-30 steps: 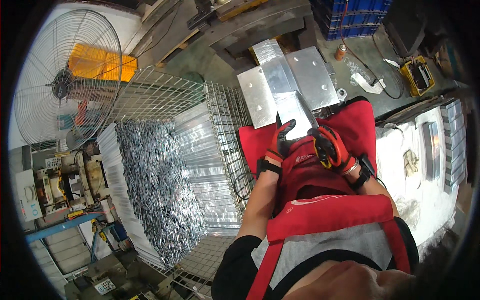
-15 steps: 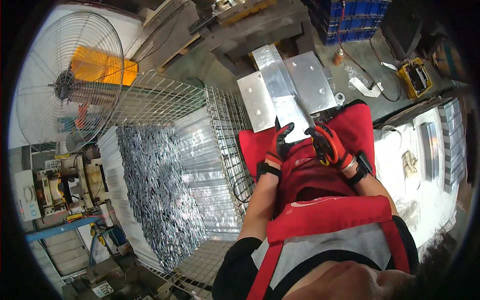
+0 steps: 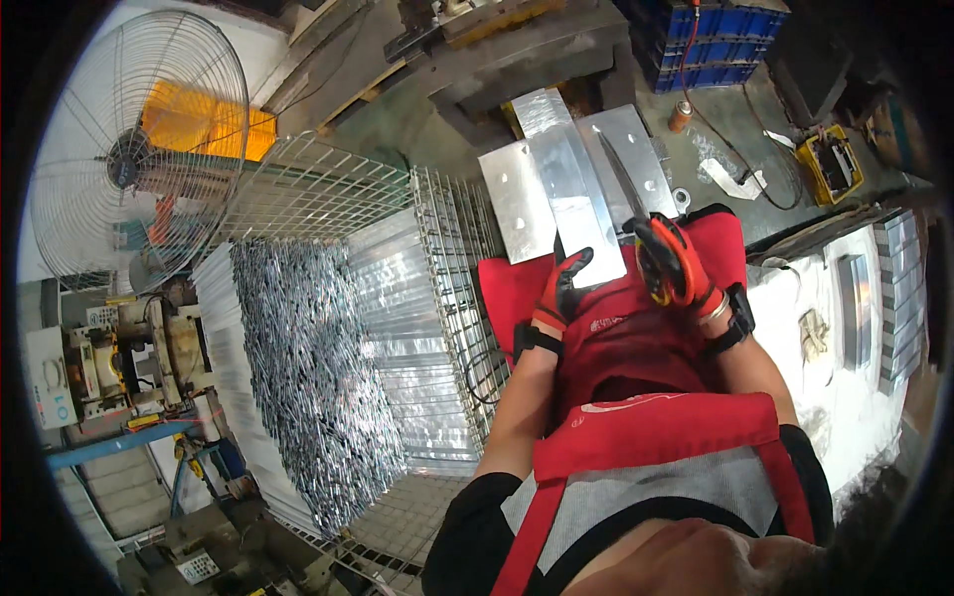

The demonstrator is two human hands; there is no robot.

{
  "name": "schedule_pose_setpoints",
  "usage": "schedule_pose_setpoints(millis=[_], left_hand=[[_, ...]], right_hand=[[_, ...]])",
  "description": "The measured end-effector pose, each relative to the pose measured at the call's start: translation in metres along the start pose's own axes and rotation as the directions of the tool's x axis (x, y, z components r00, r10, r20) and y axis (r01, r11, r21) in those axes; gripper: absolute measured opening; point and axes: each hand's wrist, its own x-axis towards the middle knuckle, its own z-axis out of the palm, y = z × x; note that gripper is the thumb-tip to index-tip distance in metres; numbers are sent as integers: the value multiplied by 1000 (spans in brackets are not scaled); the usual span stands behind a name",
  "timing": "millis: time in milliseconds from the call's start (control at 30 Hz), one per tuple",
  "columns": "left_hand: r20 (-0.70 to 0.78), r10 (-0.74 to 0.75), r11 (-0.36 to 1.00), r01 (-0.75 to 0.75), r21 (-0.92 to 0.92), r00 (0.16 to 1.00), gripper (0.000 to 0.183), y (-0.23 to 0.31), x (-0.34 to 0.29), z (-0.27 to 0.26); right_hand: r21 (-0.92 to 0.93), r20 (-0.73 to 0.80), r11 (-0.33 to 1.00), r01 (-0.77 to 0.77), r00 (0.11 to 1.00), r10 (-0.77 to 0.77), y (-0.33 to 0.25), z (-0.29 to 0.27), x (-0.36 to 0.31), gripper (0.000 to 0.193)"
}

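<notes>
A long, shiny metal sheet (image 3: pixel 566 179) lies lengthwise in front of me, its near end over my red apron. My left hand (image 3: pixel 564 286), in a red and black glove, grips the near left corner with the thumb along the edge. In my gloved right hand (image 3: pixel 671 266) is a slim, dark, tapered file (image 3: pixel 620 169), pointing away from me and a little left. The file sits to the right of the sheet, above a flat metal plate (image 3: pixel 636 134); I cannot tell whether it touches. The right hand's fingers are wrapped round its handle end.
Another flat plate (image 3: pixel 512 204) lies under the sheet's left side. To the left stands a wire cage (image 3: pixel 437 258) with stacked metal strips (image 3: pixel 308 368); beyond it is a large fan (image 3: pixel 129 159). Blue crates (image 3: pixel 711 45), a spray can (image 3: pixel 681 115) and a yellow basket (image 3: pixel 831 164) are far right.
My right hand has lifted and moved slightly right, bringing the file away from the sheet's right edge. My left hand keeps its hold on the near end.
</notes>
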Motion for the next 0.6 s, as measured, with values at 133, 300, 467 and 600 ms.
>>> schedule_pose_setpoints(millis=[133,300,467,600], left_hand=[[7,-73,983,73,-170,997,41,16,-4,8],[-55,-198,955,180,-236,979,39,5,7,0],[-66,-121,992,119,-29,990,47,8,2,3],[-88,-170,980,159,-116,982,49,4,2,0]], right_hand=[[469,229,768,-436,900,371,-26,-18,40,33],[495,318,700,-515,857,406,-28,-21,62,36],[491,250,760,-427,904,346,2,-16,77,43],[575,278,640,-509,858,433,13,-11,94,44]])
